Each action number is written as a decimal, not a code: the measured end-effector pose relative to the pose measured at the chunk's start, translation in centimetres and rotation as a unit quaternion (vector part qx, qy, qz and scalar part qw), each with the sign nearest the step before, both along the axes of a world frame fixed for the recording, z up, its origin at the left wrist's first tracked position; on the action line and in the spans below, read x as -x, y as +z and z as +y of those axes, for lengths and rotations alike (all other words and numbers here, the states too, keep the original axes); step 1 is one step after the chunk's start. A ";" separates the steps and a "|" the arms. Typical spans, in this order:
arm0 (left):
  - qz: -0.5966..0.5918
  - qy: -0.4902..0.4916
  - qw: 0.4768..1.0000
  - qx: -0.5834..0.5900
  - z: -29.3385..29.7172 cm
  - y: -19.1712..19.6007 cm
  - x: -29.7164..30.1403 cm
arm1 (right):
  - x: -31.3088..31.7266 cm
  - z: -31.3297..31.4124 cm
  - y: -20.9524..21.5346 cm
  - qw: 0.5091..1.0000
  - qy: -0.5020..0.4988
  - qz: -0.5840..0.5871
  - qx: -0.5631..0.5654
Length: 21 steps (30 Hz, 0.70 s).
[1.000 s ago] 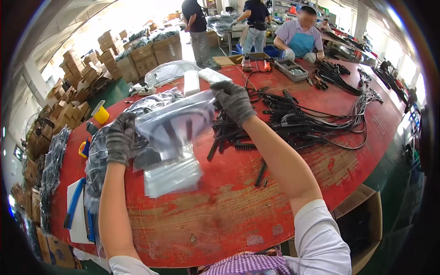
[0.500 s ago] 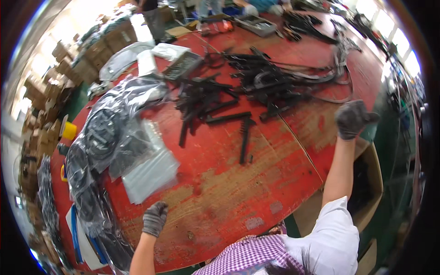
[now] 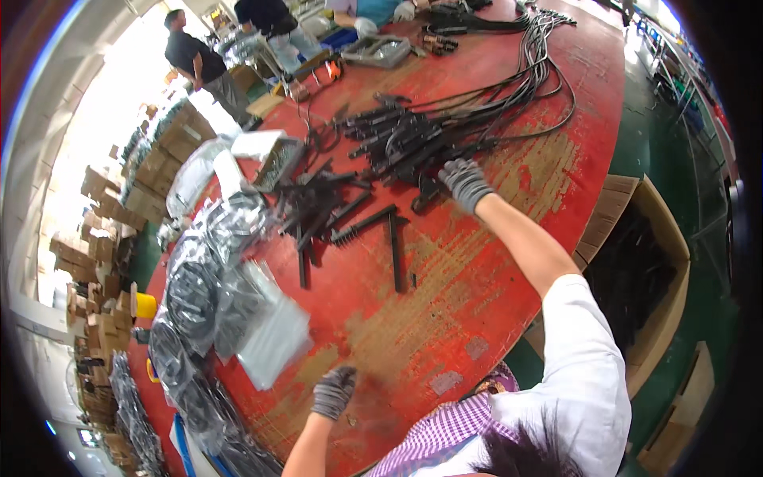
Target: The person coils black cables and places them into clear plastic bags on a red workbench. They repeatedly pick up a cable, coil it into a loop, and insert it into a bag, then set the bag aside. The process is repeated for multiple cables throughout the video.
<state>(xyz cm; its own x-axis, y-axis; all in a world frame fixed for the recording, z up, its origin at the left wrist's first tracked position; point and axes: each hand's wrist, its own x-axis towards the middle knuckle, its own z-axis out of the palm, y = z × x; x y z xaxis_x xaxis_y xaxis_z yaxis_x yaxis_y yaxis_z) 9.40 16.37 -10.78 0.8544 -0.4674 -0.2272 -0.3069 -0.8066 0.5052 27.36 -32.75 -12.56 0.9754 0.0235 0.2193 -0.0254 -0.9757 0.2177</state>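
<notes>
My right hand (image 3: 466, 184), in a grey striped glove, reaches to the near right edge of a heap of black parts with cables (image 3: 405, 139). Its fingers are stretched forward and look apart; whether they touch a part is hard to see. Close to the table's near edge, my left hand (image 3: 334, 393) in a matching glove hovers with curled fingers and nothing visible in them. Thin black bars (image 3: 318, 207) lie loosely left of the heap. One separate black bar (image 3: 395, 250) points toward me. Flat clear plastic bags (image 3: 274, 342) lie beyond my left hand.
Bagged black coils (image 3: 191, 302) line the table's left side. A tray of small parts (image 3: 280, 164) stands behind the bars. Black cables (image 3: 536, 71) stretch to the far right. An open carton with black contents (image 3: 636, 270) stands beside the table at right. Other people stand beyond.
My right hand has swung left from the table's right edge to the heap. My left hand has shifted right. The view has turned somewhat.
</notes>
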 end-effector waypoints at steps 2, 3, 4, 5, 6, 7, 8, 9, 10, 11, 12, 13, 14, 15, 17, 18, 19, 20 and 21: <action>0.002 0.001 1.000 -0.003 0.3 -0.2 0.5 | -2.7 0.9 -0.5 0.995 -0.001 0.074 0.066; 0.007 0.009 1.000 0.002 0.4 -0.2 0.6 | -3.6 0.9 -0.7 0.995 0.000 0.077 0.060; 0.018 0.016 1.000 0.009 0.2 -0.4 0.8 | -3.7 0.7 -0.8 0.995 -0.001 0.086 0.056; 0.015 0.013 1.000 0.005 0.1 -0.6 0.8 | -3.8 0.3 -0.8 0.994 -0.001 0.095 0.051; 0.019 0.016 1.000 0.012 0.1 -0.5 0.6 | -3.8 -0.3 -0.7 0.992 0.011 0.117 0.041; 0.025 0.016 0.999 0.024 -0.3 -0.5 0.3 | -3.2 -1.3 -0.3 0.989 0.020 0.142 0.034; 0.033 0.023 0.999 0.033 -0.3 -0.5 0.5 | -2.5 -1.3 0.2 0.985 0.036 0.168 0.024; 0.034 0.030 0.998 0.048 0.2 -1.1 0.5 | -1.3 -1.2 0.6 0.988 0.051 0.142 0.024; 0.040 0.032 0.997 0.051 -0.1 -0.9 0.1 | 0.2 -0.7 1.4 0.984 0.089 0.151 0.032; 0.049 0.036 0.997 0.053 -0.5 -0.4 0.1 | 1.9 0.3 2.2 0.977 0.129 0.164 0.040; 0.060 0.044 0.996 0.054 -0.6 0.0 0.1 | 4.1 1.8 4.2 0.967 0.193 0.166 0.011; 0.066 0.043 0.996 0.032 -0.6 0.0 -0.2 | 7.0 4.0 6.5 0.956 0.266 0.121 -0.026; 0.046 0.033 0.997 0.052 -1.4 -0.2 -0.8 | 9.0 5.5 6.4 0.940 0.317 0.121 -0.047; 0.030 0.023 0.997 0.074 -2.2 -0.7 -1.5 | 9.8 7.1 4.3 0.921 0.371 0.108 -0.054; 0.092 0.055 0.981 0.161 -4.5 0.0 -2.7 | 13.6 11.9 3.9 0.855 0.497 -0.009 -0.148; 0.173 0.090 0.953 0.231 -6.6 0.4 -3.3 | 15.7 14.3 2.4 0.839 0.495 0.017 -0.225; 0.160 0.079 0.939 0.293 -8.7 0.4 -3.8 | 17.6 16.5 2.0 0.816 0.514 0.027 -0.262; 0.143 0.071 0.921 0.355 -10.8 0.4 -4.1 | 19.4 18.8 1.5 0.790 0.534 0.036 -0.298; 0.223 0.092 0.897 0.370 -12.6 1.3 -3.8 | 20.9 21.1 2.5 0.756 0.582 0.031 -0.297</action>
